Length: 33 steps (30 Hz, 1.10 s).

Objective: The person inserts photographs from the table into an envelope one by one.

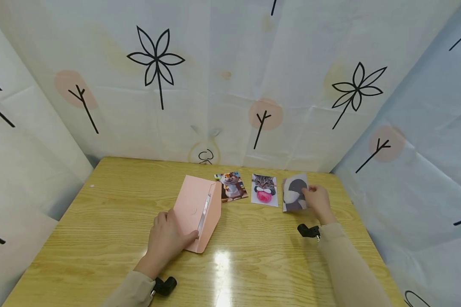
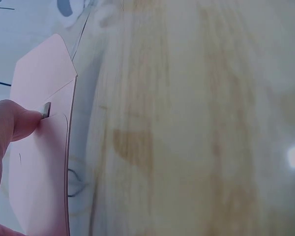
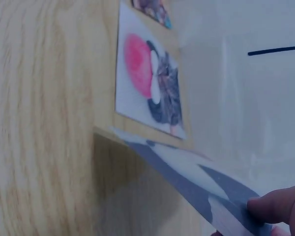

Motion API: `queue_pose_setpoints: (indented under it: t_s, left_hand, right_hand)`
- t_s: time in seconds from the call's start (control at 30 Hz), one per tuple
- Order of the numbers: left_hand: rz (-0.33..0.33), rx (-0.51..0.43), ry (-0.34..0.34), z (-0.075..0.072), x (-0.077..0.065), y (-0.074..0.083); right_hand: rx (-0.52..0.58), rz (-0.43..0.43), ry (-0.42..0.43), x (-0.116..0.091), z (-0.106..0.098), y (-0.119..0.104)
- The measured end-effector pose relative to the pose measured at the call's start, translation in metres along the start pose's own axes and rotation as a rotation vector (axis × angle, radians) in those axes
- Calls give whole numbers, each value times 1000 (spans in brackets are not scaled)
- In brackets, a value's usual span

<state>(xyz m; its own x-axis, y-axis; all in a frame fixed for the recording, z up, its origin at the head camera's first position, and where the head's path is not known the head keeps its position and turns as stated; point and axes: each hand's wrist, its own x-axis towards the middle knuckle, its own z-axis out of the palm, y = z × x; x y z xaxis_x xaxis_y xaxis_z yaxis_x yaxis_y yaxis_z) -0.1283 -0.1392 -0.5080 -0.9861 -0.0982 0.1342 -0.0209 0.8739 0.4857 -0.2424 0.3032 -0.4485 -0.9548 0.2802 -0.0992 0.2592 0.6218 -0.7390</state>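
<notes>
My left hand [image 1: 167,236] holds a pink envelope [image 1: 190,192] with its flap open on the right side, thumb across the front by the opening. Something whitish shows along the envelope's slot. In the left wrist view the thumb presses on the envelope [image 2: 44,162] near its flap. My right hand [image 1: 318,202] pinches the right edge of a grey and white picture card [image 1: 295,194]. The right wrist view shows this card [image 3: 187,172] tilted, one edge raised over the table, casting a shadow. Just left of it lies a cat picture card [image 1: 264,189] with a pink ball shape.
Another picture card [image 1: 232,186] with a costumed animal lies between the envelope and the cat card, partly covered by the envelope's corner. The wooden table [image 1: 100,221] ends at a printed fabric backdrop [image 1: 223,85] behind and at both sides.
</notes>
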Motion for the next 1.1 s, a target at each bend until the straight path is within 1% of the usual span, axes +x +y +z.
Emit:
queue_pose_setpoints:
  t_s: [0.1, 0.27, 0.47, 0.6, 0.7, 0.87, 1.1]
  left_hand:
    - [3, -1, 3, 0, 0, 0]
    - [2, 0, -5, 0, 0, 1]
    - [-2, 9, -26, 0, 1, 1]
    - [-7, 15, -32, 0, 1, 1]
    - [-7, 13, -33, 0, 1, 1]
    - [-3, 5, -25, 0, 0, 2]
    - [-1, 1, -31, 1, 0, 2]
  right_hand:
    - [61, -12, -10, -1, 1, -3]
    - [185, -47, -48, -7, 11, -12]
    - [286, -70, -67, -19, 28, -30]
    - [344, -102, -101, -25, 41, -39]
    - [373, -121, -126, -31, 49, -46]
    - [394, -140, -138, -39, 60, -55]
    - [427, -201, -169, -48, 72, -65]
